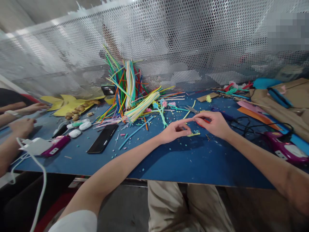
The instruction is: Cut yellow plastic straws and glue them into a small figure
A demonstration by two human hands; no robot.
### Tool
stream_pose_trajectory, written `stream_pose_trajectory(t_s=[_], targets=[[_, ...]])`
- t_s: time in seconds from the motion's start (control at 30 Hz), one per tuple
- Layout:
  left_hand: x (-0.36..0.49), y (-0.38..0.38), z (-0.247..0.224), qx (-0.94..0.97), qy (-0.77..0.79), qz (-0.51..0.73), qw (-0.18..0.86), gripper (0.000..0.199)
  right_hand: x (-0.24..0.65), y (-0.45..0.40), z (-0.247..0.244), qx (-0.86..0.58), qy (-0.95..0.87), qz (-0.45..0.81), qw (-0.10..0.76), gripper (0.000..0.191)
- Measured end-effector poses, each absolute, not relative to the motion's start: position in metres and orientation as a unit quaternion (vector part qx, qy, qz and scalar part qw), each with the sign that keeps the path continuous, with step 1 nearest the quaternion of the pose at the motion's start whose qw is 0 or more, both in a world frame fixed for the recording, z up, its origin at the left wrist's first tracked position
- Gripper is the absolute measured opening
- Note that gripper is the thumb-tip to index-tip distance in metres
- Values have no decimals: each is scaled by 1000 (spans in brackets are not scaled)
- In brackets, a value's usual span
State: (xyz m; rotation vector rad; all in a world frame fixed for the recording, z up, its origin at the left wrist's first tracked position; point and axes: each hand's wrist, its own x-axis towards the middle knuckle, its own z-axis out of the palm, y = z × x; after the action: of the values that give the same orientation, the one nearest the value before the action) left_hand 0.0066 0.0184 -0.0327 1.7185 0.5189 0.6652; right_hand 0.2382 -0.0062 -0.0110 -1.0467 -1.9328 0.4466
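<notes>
My left hand (174,131) is closed, with its index finger stretched toward my right hand. A short yellow-green pipe cleaner (194,134) sticks out from beside its thumb tip. Fingers of my right hand (214,123) pinch together at the tip of the left index finger; what lies between them is hidden. Under the right hand are scissors (192,110) with red handles, blades pointing away; whether the hand touches them is unclear. Just beyond my left hand lies a twisted mint-green pipe cleaner figure (162,114) with blue and pink fuzzy knots (164,104).
A big heap of coloured pipe cleaners (130,87) stands against the perforated metal screen (193,42). Left lie a black phone (102,138), a purple power strip (56,145) and a co-worker's hands (24,126). At right are coloured sheets (259,117) and another purple device (286,148) with black cables.
</notes>
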Motion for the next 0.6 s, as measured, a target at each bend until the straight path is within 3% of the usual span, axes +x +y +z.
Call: stream_pose_trajectory(t_s=[0.27,0.6], targets=[[7,18,-30,744,221,274,568,70,239,-4,-20,-443,-730,255,454,18],[6,17,-29,737,208,277,580,65,238,-4,-17,-415,-754,187,473,9]])
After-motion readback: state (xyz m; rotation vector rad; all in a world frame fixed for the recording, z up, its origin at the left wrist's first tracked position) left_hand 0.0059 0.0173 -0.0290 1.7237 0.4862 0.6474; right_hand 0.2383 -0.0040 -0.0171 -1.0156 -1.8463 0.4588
